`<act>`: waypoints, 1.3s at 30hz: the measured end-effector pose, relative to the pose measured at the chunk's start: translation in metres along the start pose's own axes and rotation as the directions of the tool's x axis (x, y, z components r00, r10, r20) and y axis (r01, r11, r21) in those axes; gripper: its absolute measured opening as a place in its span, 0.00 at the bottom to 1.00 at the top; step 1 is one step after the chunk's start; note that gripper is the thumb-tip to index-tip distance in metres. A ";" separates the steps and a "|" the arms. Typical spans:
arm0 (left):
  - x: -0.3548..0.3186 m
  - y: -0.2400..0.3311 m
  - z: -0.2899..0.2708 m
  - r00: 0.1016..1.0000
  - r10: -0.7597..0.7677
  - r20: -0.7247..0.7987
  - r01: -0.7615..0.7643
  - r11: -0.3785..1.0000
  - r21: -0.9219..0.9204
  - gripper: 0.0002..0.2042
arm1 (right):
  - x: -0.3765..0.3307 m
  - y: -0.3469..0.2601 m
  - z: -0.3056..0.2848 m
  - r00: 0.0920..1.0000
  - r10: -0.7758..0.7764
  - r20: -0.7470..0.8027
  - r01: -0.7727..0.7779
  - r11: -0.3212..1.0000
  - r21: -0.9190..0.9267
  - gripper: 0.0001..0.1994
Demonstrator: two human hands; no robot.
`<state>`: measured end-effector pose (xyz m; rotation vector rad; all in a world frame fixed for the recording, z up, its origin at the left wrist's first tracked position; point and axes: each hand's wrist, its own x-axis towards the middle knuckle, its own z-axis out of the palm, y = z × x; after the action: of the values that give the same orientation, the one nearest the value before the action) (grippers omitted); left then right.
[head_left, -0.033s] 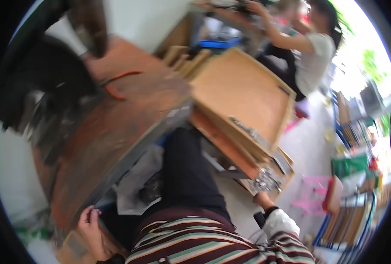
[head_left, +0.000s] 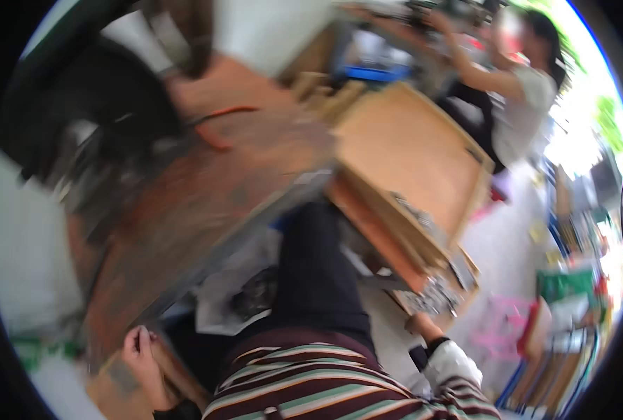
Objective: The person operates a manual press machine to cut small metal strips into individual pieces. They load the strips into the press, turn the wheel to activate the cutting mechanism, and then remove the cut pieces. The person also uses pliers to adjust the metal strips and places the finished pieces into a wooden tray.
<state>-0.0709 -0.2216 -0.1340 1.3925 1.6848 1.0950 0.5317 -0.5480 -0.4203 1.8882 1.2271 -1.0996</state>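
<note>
Wooden block [head_left: 126,381] under left hand; stacked plywood boards [head_left: 402,175] tilted

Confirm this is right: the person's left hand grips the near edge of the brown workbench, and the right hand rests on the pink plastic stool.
Not quite. The head view shows the right hand at the stack of wooden boards, apart from the pink plastic stool. The left hand does grip the near edge of the brown workbench.

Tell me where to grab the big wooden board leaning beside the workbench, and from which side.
Take the wooden board by its raised frame edge on the lower right, coming from the right, where the right hand is nearest. It stands tilted on a stack of similar panels, so that thin rim is exposed, while its other side lies against the workbench. Blur hides finer detail.
</note>
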 end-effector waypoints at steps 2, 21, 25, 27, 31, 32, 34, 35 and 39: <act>-0.009 0.006 -0.055 0.942 0.023 -0.335 0.054 0.974 0.220 0.10 | -0.009 -0.029 -0.030 0.963 -0.040 -0.265 0.061 0.995 0.073 0.12; -0.013 -0.079 -0.165 0.769 -0.247 -0.590 0.565 0.693 0.448 0.19 | -0.237 -0.324 -0.399 0.048 -0.808 -0.587 0.920 0.264 -0.288 0.09; -0.012 -0.078 -0.178 0.719 -0.409 -0.562 0.623 0.738 0.259 0.19 | -0.237 -0.334 -0.406 0.005 -0.791 -0.611 0.922 0.241 -0.304 0.08; -0.014 -0.096 -0.180 0.674 -0.375 -0.637 0.561 0.821 0.110 0.20 | -0.234 -0.338 -0.411 -0.012 -0.781 -0.624 0.908 0.253 -0.335 0.07; -0.015 -0.109 -0.198 0.788 -0.466 -0.402 0.514 0.858 0.013 0.22 | -0.224 -0.340 -0.420 -0.016 -0.773 -0.635 0.890 0.279 -0.362 0.07; -0.016 -0.107 -0.199 0.797 -0.471 -0.379 0.506 0.863 -0.008 0.22 | -0.222 -0.342 -0.421 -0.016 -0.775 -0.632 0.895 0.271 -0.355 0.08; -0.013 -0.088 -0.198 0.817 -0.454 -0.356 0.500 0.865 0.043 0.22 | -0.218 -0.353 -0.417 -0.018 -0.720 -0.694 0.907 0.280 -0.314 0.07; -0.015 -0.077 -0.196 0.826 -0.432 -0.362 0.498 0.860 0.109 0.22 | -0.217 -0.357 -0.416 -0.024 -0.695 -0.719 0.914 0.277 -0.297 0.06; -0.011 -0.077 -0.189 0.846 -0.362 -0.392 0.474 0.846 0.243 0.23 | -0.212 -0.357 -0.426 -0.012 -0.685 -0.729 0.920 0.279 -0.276 0.06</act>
<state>-0.2687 -0.2718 -0.1259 0.9692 2.3787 0.8420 0.2845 -0.1457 -0.0588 1.7477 3.2227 -0.9791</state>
